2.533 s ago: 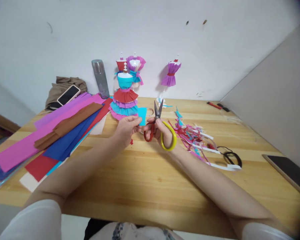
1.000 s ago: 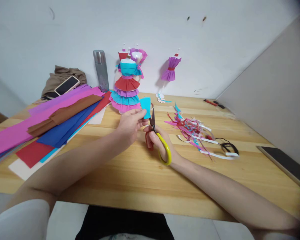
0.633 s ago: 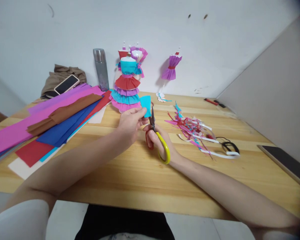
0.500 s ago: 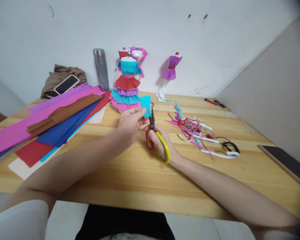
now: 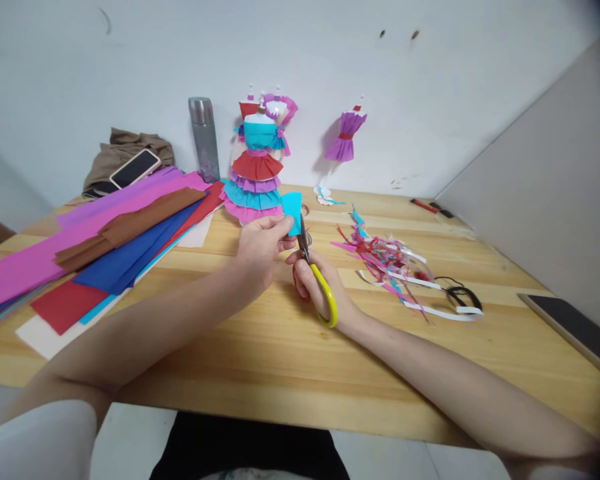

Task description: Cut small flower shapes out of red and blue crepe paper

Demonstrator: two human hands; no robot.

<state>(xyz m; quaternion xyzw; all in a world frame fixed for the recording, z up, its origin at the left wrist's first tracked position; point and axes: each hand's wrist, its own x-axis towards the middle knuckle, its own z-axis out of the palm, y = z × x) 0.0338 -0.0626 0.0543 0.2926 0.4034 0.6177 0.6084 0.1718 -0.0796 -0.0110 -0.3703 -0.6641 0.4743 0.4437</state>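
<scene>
My left hand pinches a small turquoise piece of crepe paper by its lower left edge. In my right hand is a pair of scissors with yellow and red handles, their dark blades pointing up along the paper's right edge. The blades look nearly closed. Just behind the paper stands a mannequin in a tiered dress of turquoise, red, purple and pink. Two more dressed mannequins stand partly hidden behind it.
Layered crepe paper sheets cover the left side, below a phone and a grey flask. To the right lie paper scraps, a black cord and a dark tablet-like slab. A purple-dressed mannequin stands by the wall.
The scissor blades have come together and lie closer against the turquoise paper's right edge. My left hand keeps its pinch, and the whole view has shifted slightly.
</scene>
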